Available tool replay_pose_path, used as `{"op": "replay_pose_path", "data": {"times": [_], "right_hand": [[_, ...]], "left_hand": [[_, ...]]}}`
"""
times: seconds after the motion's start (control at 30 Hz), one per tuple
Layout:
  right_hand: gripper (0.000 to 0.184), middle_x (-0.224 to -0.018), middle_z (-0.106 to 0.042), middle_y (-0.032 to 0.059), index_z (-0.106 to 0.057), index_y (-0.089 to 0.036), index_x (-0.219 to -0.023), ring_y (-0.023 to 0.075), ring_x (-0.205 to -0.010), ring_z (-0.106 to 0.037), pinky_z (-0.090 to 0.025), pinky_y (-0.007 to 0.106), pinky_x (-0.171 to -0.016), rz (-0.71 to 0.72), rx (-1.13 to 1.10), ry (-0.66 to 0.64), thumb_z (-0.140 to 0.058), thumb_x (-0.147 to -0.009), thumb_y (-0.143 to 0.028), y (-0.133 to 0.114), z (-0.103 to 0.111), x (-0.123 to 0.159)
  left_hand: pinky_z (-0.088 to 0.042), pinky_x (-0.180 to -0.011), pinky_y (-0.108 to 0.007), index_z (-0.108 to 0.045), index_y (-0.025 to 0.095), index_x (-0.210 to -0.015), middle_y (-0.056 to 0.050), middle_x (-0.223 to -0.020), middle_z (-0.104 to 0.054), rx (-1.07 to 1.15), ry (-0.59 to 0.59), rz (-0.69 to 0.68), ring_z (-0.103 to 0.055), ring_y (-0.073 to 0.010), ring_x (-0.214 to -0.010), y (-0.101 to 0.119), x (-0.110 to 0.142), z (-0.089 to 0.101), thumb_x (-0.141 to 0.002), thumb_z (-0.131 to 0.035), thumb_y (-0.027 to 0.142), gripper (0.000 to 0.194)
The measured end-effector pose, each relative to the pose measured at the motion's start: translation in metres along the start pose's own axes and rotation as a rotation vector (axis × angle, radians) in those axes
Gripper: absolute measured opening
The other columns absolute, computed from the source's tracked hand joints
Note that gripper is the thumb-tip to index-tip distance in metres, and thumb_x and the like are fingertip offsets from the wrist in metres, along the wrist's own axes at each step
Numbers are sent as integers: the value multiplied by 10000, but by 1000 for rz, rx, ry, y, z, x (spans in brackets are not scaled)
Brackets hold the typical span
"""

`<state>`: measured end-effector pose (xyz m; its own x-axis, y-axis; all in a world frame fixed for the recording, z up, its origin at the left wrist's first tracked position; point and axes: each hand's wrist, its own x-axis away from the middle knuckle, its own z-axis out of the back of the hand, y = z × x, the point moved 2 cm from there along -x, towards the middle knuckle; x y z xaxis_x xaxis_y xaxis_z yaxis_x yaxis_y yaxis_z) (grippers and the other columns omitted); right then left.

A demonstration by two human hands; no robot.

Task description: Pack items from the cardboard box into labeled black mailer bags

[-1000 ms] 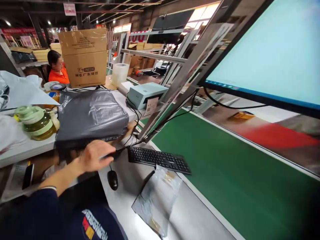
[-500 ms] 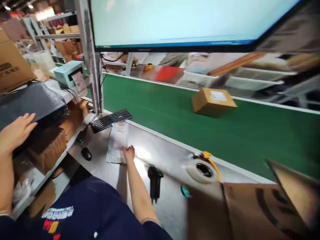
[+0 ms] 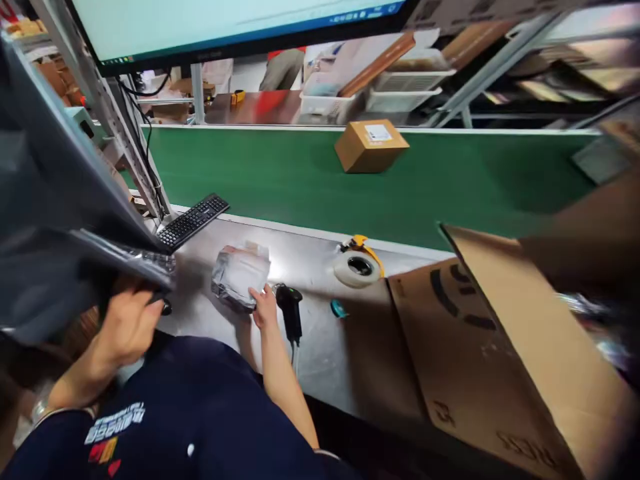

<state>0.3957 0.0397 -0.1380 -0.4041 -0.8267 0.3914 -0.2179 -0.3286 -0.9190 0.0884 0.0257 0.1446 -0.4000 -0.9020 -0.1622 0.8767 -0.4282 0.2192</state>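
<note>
Low over a shiny grey metal worktop (image 3: pixel 320 360), our right hand (image 3: pixel 262 304) was clamped on a small, squarish packet of grey-and-white plastic (image 3: pixel 243 272), gripping its near right corner. From that hand the packet reached ahead and to the left, into the space between our two hands, with the right much the nearer. Its sides were almost even, so we could not name a clear long axis, nor tell whether it touched the metal.

At the far left, a large, creased mass of dark grey plastic (image 3: pixel 65 193) loomed at a tilt, its lower edge slanting towards the packet with a gap between them. Our left hand (image 3: pixel 125 327) was bent up against that edge, its fingertips lost in shadow, so we could not tell whether they were clamped on it.

Beyond the packet, to the left, lay a long black keyboard (image 3: pixel 194 221); just beside our right hand lay a black handheld scanner (image 3: pixel 290 312). Farther off ran a green conveyor belt (image 3: pixel 250 167).
</note>
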Motion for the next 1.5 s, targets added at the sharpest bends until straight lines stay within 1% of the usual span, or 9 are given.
{"op": "replay_pose_path", "data": {"times": [0.2,0.4,0.6,0.8,0.9,1.03,1.13,1.37,1.5], "right_hand": [[451,-1026,-810,38,-662,-285,-1048,280,-1079,-774,-640,456,-985,43,-509,266,-826,-655,-432,9,84,80],[484,-1036,-827,63,-679,-265,-1063,335,-1128,-783,-659,491,-980,60,-615,355,-882,-646,-401,-15,102,135],[533,-927,-808,35,-713,-244,-1112,301,-1005,-788,-655,445,-929,170,-510,370,-917,-659,-439,-62,79,129],[267,-1056,-756,78,-839,-252,-918,289,-1029,-726,-614,512,-1006,631,199,541,-850,-836,-506,-122,73,131],[185,-1501,-596,105,-829,-267,-832,378,-1475,-534,-468,598,-1239,942,396,662,-901,-816,-437,-157,75,144],[277,-1692,-464,72,-820,-274,-1013,398,-1600,-413,-429,591,-1294,992,351,362,-889,-832,-472,-192,71,132],[566,-1625,-544,105,-754,-269,-1252,353,-1552,-474,-477,536,-1255,786,291,276,-906,-789,-556,-184,61,98],[545,-904,-705,81,-767,-217,-717,251,-904,-664,-604,393,-806,453,259,297,-775,-756,-760,-114,28,48],[380,-726,-698,13,-768,-230,-792,204,-696,-622,-564,346,-693,649,208,140,-784,-849,-606,-152,30,76]], "left_hand": [[-409,-1269,-493,-666,133,-1436,-186,-1445,-681,462,-389,-83,-567,-326,-1425,70,-153,-203,-1069,-332,218,503],[-298,-1301,-633,-702,107,-1373,-252,-1591,-596,496,-762,-232,-448,-436,-1538,92,-150,-308,-925,-683,276,479],[-479,-1210,-489,-625,151,-1500,-181,-1524,-673,794,-828,-366,-605,-317,-1421,98,-158,-287,-1103,-400,465,554],[-305,-1349,-552,-844,238,-1041,-125,-1715,-489,1210,-247,-612,-388,-380,-1625,79,-180,-190,-794,-915,527,387],[-480,-1244,-506,-869,266,-941,-125,-1377,-776,1236,-96,-814,-710,-299,-1311,74,-180,-134,-873,-878,387,139],[-655,-838,-353,-873,236,-926,-76,-986,-847,1383,-14,-788,-791,-219,-885,75,-185,-90,-909,-840,387,156],[-601,-1054,-436,-864,238,-883,-112,-1301,-781,1415,71,-588,-737,-280,-1179,74,-196,-97,-863,-866,480,243],[-425,-1242,-559,-815,212,-823,-118,-1593,-528,1357,-41,-3,-534,-343,-1376,45,-192,-180,-633,-950,588,443],[-449,-1234,-532,-826,220,-934,-118,-1593,-538,1433,-127,-245,-527,-370,-1446,28,-190,-139,-734,-904,608,444]]}}
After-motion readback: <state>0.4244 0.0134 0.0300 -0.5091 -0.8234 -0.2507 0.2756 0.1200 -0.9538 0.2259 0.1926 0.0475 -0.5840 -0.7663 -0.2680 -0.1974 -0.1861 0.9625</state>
